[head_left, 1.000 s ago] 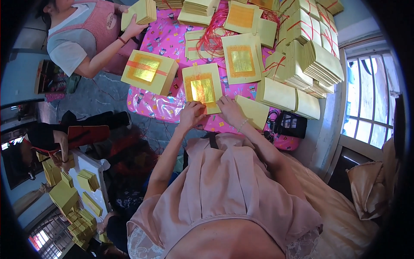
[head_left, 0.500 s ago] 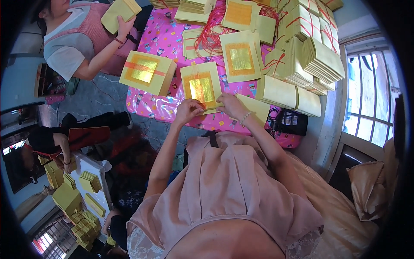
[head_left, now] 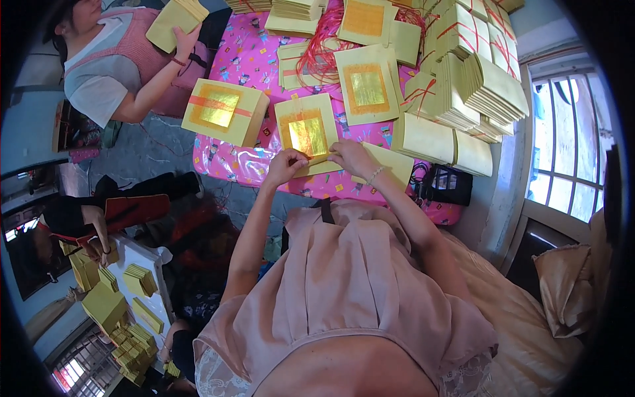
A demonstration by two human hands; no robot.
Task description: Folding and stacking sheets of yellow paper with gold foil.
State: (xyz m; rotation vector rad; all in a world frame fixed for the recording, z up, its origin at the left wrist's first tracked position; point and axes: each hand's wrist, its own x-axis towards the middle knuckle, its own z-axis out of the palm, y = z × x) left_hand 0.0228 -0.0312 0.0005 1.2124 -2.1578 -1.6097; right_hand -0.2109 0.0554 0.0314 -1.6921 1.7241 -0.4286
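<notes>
In front of me on the pink table lies a stack of yellow joss paper (head_left: 307, 135) with a gold foil square on top. My left hand (head_left: 286, 167) is closed at the stack's lower left, its fingertips pinching what looks like a thin red string (head_left: 308, 157). At the lower right corner my right hand (head_left: 352, 159) has its fingers pinched together; whatever they hold is hidden. A loose yellow sheet (head_left: 385, 165) lies under and beside the right wrist. To the left rests a thick joss paper bundle (head_left: 225, 109) with a red band across its foil.
More foil-topped joss paper (head_left: 367, 89) lies ahead, beside tangled red string (head_left: 321, 56). Tall tied stacks (head_left: 456, 86) stand at the right, near a black bag (head_left: 450, 187). A co-worker (head_left: 126, 66) at the left holds a paper stack (head_left: 175, 25); another table (head_left: 139, 255) carries yellow stacks.
Both hands stay at the lower edge of the stack, with only slight finger shifts. The whole view has moved a little; the co-worker's paper stack has shifted slightly left.
</notes>
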